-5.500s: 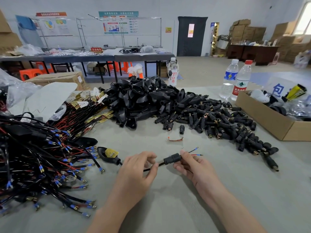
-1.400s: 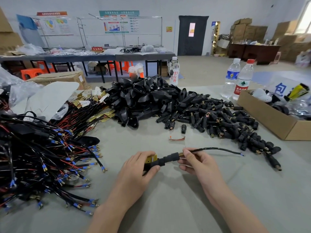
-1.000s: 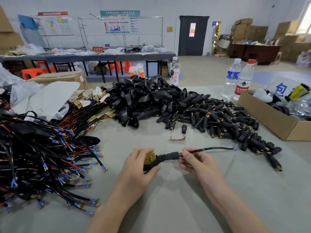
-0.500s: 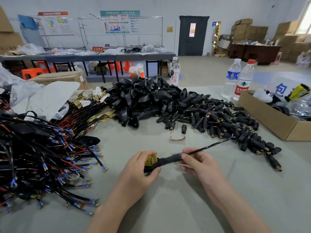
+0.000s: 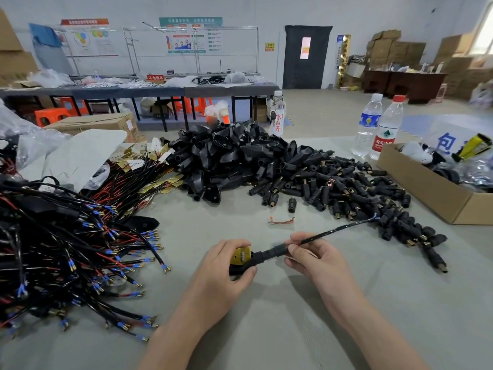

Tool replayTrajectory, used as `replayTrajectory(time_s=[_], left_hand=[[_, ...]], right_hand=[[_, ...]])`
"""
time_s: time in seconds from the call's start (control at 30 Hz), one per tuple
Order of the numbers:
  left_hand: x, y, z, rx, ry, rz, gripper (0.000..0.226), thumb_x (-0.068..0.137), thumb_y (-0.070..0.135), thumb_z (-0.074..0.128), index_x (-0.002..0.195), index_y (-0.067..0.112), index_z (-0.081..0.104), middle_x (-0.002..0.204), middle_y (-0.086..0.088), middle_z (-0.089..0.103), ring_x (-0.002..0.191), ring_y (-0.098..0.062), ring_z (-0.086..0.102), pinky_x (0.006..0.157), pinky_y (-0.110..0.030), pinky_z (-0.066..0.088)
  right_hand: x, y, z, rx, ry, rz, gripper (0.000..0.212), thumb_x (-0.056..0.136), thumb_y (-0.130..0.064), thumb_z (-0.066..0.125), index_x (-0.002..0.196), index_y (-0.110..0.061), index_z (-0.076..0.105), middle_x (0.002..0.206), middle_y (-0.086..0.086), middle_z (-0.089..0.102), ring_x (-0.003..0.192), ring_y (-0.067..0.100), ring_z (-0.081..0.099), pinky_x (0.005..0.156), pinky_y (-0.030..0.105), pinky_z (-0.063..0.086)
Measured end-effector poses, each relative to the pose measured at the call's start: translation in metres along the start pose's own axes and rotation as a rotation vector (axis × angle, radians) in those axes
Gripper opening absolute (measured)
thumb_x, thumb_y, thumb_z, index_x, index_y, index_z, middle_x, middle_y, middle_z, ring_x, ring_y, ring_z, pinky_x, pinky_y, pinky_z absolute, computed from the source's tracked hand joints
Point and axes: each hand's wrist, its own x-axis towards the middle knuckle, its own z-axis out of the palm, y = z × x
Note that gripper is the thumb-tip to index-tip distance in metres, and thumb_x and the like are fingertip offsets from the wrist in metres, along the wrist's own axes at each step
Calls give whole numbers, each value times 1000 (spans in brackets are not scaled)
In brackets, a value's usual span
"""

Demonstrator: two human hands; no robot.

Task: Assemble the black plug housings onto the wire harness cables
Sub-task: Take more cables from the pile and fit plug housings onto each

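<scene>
The left hand [image 5: 224,265] grips the housing [image 5: 256,259] just above the counter [image 5: 266,329], fingers curled round its wide end beside the brass plate [image 5: 241,256]. The right hand [image 5: 314,260] pinches the cable [image 5: 333,231] where it leaves the housing's neck. The housing appears light, rigid moulded plastic, best held across its broad body. The cable is thin and springy, so grip it close to the neck to prevent buckling, and do not load the crimped tip [image 5: 374,217].
</scene>
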Motion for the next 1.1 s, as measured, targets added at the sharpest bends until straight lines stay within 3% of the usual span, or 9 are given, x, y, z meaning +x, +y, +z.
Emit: replayTrajectory(time_s=[0.33, 0.57, 0.8, 1.1], left_hand=[[2, 0, 1, 17, 5, 20, 41, 87, 29, 71, 123, 37, 53, 115, 26, 51, 112, -2, 49, 98, -25, 42], [1, -4, 3, 7, 14, 23, 46, 87, 32, 70, 129, 38, 50, 119, 28, 52, 118, 1, 48, 100, -18, 39], [3, -7, 8, -6, 39, 28, 49, 86, 35, 67, 131, 38, 48, 120, 30, 50, 119, 1, 47, 100, -15, 36], [2, -10, 11, -2, 57, 57, 50, 83, 45, 63, 128, 47, 41, 117, 30, 50, 117, -4, 50, 98, -19, 40]], right_hand=[[-2, -2, 4, 5, 31, -23, 11, 91, 3, 63, 96, -6, 67, 89, 11, 65, 82, 19, 69, 70, 20, 57], [-2, -1, 4, 76, 37, -23, 11, 89, 3, 66, 91, -8, 71, 77, 2, 70, 86, 18, 72, 74, 20, 57], [-2, 2, 6, 61, -8, -31, 22, 89, 1, 67, 81, -19, 75, 82, 3, 70, 88, 18, 72, 77, 22, 58], [-3, 4, 8, 9, -56, 11, 12, 87, 1, 68, 88, -11, 71, 94, 13, 74, 86, 20, 72, 72, 23, 58]])
